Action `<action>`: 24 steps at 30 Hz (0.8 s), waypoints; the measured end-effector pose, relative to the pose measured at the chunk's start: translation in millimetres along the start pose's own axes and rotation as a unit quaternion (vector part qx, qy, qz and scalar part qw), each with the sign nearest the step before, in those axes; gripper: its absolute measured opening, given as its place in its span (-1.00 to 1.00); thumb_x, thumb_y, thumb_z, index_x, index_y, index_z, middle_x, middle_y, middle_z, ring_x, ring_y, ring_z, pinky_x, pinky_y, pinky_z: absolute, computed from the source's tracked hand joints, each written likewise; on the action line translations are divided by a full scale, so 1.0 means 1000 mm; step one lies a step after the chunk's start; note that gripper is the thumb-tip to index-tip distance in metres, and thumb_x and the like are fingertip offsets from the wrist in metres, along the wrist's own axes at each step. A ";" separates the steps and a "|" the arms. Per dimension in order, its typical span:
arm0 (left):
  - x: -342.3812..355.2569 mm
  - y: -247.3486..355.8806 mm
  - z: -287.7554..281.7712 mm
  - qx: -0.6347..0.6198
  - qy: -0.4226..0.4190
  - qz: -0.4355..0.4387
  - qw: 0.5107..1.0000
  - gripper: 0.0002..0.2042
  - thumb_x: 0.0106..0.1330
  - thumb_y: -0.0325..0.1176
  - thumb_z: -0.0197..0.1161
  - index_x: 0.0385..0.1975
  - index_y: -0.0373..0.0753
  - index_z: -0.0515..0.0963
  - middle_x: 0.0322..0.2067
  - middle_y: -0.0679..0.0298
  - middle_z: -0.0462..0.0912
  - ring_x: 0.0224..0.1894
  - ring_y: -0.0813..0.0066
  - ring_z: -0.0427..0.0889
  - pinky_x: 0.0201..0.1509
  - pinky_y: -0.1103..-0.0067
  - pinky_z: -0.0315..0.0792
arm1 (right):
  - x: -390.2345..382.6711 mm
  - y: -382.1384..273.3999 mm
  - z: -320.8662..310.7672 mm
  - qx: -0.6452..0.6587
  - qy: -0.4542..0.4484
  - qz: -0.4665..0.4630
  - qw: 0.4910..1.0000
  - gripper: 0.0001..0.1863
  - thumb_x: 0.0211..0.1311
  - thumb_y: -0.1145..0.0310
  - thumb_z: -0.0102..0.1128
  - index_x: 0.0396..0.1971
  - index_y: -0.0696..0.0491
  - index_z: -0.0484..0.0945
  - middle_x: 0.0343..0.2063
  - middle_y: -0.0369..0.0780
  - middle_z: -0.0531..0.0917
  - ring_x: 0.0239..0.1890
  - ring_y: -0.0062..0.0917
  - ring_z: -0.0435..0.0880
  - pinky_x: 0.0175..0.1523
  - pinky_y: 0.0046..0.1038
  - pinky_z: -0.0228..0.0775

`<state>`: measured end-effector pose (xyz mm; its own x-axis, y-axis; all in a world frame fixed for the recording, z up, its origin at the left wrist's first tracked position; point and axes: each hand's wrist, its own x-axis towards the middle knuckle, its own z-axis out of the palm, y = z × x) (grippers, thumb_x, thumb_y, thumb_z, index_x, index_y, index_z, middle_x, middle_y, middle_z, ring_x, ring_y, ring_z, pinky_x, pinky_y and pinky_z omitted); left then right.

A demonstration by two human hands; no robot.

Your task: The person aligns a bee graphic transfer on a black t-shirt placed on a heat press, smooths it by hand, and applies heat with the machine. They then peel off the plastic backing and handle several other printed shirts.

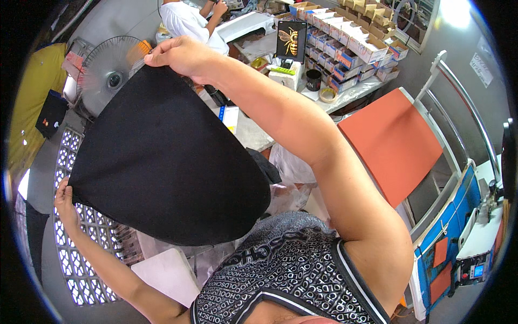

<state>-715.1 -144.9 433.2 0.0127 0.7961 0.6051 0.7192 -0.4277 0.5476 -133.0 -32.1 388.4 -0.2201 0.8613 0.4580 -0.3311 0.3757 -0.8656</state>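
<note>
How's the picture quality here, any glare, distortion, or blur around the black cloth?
Head view: fisheye bends straight edges near the rim; a blown-out glare patch sits top right; the black cloth shows almost no surface detail; both hands, left hand and right hand, look sharp.

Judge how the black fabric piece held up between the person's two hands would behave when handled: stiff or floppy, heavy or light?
The black fabric piece is probably floppy: it sags in a curve below the right hand and left hand. It seems light, since fingertip pinches at two corners hold it. It is unlikely to be fragile.

cloth (pixel 162 156) between hands | fan (pixel 110 75) behind | press plate (pixel 394 143) right
</note>
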 end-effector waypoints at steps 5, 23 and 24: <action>0.006 -0.012 0.001 -0.011 0.032 -0.008 0.999 -0.75 0.44 -0.38 0.27 0.01 -0.36 0.64 0.12 0.16 0.63 0.20 0.38 0.53 0.38 0.47 0.25 | 0.019 0.013 0.007 0.003 -0.009 -0.006 1.000 -0.78 0.37 0.26 0.34 -0.47 0.04 0.70 -0.42 -0.37 0.63 -0.27 -0.63 0.48 -0.06 -0.50 0.30; -0.009 -0.005 0.031 0.023 0.077 -0.039 0.996 -0.78 0.46 -0.33 0.28 -0.05 -0.33 0.55 -0.20 0.34 0.58 -0.13 0.62 0.51 0.06 0.65 0.35 | 0.041 0.053 0.025 -0.203 0.042 -0.079 0.975 -0.79 0.36 0.31 0.35 -0.21 0.17 0.74 -0.40 -0.28 0.73 -0.35 -0.65 0.59 -0.19 -0.49 0.46; -0.006 -0.005 0.035 -0.013 0.084 -0.057 0.995 -0.80 0.46 -0.33 0.28 -0.08 -0.32 0.54 -0.24 0.37 0.55 -0.16 0.64 0.48 0.02 0.66 0.33 | 0.041 0.055 0.023 -0.244 0.036 -0.080 0.966 -0.79 0.36 0.32 0.35 -0.23 0.17 0.74 -0.40 -0.27 0.74 -0.33 -0.65 0.60 -0.18 -0.50 0.47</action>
<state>-694.8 -132.8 406.4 -0.1862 0.7581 0.6250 0.6906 -0.3515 0.6321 -181.3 15.7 364.3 -0.1323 0.7941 0.5932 0.1196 0.6069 -0.7858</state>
